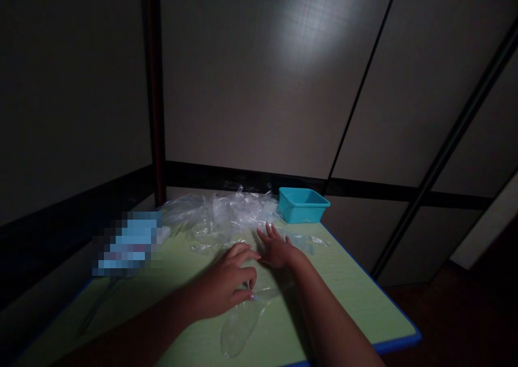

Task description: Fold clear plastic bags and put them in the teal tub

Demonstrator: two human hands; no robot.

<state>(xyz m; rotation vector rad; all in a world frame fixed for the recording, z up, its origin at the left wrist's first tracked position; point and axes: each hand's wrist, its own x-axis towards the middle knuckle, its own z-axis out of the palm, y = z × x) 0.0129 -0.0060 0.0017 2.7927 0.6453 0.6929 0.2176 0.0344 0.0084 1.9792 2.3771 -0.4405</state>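
My left hand (229, 283) rests on the green table (348, 297), fingers curled and pinching the end of a clear plastic sleeve (238, 326) that lies flat toward me. Just beyond it my right hand (275, 247) lies palm down with fingers stretched out and spread, pressing on thin clear plastic on the tabletop. Both forearms come in from the bottom edge. A heap of crumpled clear plastic bags (218, 213) sits at the far side of the table, just past my right fingertips.
A teal plastic tub (302, 204) stands at the table's far right corner. A blurred pale-blue patch (129, 243) sits at the far left. The table has a blue edge (399, 342); grey wall panels and a dark post rise behind. The scene is dim.
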